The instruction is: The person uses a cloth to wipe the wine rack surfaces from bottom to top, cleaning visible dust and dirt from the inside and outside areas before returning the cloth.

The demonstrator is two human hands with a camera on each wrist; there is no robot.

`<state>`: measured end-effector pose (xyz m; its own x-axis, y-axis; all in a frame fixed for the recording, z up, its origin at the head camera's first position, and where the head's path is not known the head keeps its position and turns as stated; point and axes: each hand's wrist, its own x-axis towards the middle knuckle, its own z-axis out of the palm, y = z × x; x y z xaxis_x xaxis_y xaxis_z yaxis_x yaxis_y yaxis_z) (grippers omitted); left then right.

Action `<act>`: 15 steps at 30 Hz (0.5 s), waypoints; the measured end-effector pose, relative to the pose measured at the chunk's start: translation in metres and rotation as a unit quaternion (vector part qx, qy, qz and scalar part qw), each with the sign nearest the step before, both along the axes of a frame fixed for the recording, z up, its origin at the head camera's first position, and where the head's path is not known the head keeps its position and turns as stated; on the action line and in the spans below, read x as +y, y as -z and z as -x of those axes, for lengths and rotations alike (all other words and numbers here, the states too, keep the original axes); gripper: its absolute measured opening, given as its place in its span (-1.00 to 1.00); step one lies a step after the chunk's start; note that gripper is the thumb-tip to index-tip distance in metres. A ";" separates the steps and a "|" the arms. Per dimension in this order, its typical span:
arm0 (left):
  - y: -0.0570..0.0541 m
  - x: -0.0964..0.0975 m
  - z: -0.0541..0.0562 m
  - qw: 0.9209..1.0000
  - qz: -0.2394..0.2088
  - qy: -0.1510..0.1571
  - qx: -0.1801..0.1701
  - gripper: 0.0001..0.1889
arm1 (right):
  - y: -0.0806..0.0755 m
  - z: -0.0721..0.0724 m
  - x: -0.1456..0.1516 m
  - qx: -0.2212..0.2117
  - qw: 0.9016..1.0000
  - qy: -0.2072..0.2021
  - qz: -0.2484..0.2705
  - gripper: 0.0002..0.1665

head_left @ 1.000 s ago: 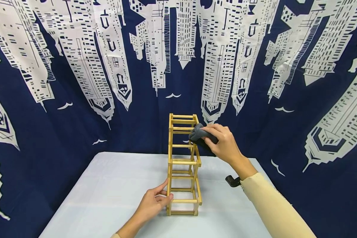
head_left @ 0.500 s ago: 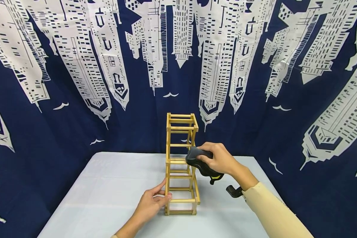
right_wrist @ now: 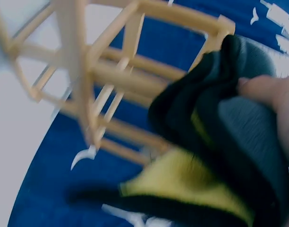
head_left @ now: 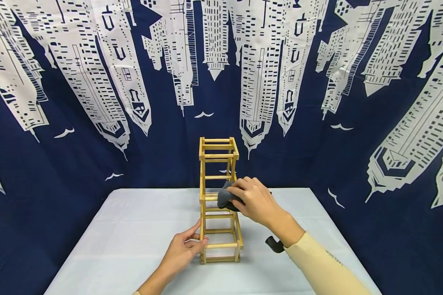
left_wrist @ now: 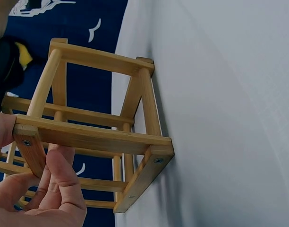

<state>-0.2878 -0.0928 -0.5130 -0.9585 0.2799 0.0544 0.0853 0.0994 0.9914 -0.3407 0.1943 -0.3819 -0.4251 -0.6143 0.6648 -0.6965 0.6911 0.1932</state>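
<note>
No text legible — letter-like marks (head_left: 119,53) on curtain (head_left: 221,96) unclear; dark print (head_left: 334,257) on cream sleeve (head_left: 319,266) — too small.

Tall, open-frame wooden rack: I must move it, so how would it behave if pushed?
The rack may tip, being tall and narrow; it's probably light, with thin bars, and likely stiff, with round metal fasteners showing.

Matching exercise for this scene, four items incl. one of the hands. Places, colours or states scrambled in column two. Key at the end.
Column one
1. cloth
2. rack
3. left hand
4. backdrop

Column two
A. navy with white printed buildings
B. standing upright on the white table
C. bunched in the right hand
D. holding the rack low down

Pairs: 1-C, 2-B, 3-D, 4-A
</note>
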 end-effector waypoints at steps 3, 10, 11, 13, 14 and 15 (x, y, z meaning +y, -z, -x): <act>0.000 -0.003 -0.001 1.000 0.002 -0.001 -0.004 -0.18 | 0.000 -0.002 -0.026 0.006 1.000 0.000 -0.022 -0.60; -0.001 0.000 -0.002 1.000 0.002 0.004 -0.002 -0.18 | -0.007 -0.009 -0.036 0.010 0.997 0.038 -0.059 -0.59; -0.002 0.000 -0.002 1.000 0.000 0.004 -0.002 -0.18 | -0.010 -0.010 -0.030 0.008 0.997 0.049 -0.061 -0.59; -0.003 0.001 -0.002 1.000 0.000 0.000 0.000 -0.18 | -0.013 -0.013 -0.018 -0.002 0.996 0.060 -0.060 -0.58; -0.004 0.001 -0.001 1.000 0.002 -0.001 0.000 -0.18 | -0.015 -0.014 -0.012 -0.011 0.997 0.060 -0.054 -0.59; -0.004 0.001 -0.001 1.000 0.003 -0.003 0.001 -0.18 | -0.015 -0.016 -0.006 -0.018 0.997 0.058 -0.045 -0.59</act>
<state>-0.2867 -0.0919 -0.5089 -0.9598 0.2754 0.0543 0.0867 0.1066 0.9905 -0.3250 0.1880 -0.3666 -0.5199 -0.6157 0.5921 -0.6206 0.7486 0.2335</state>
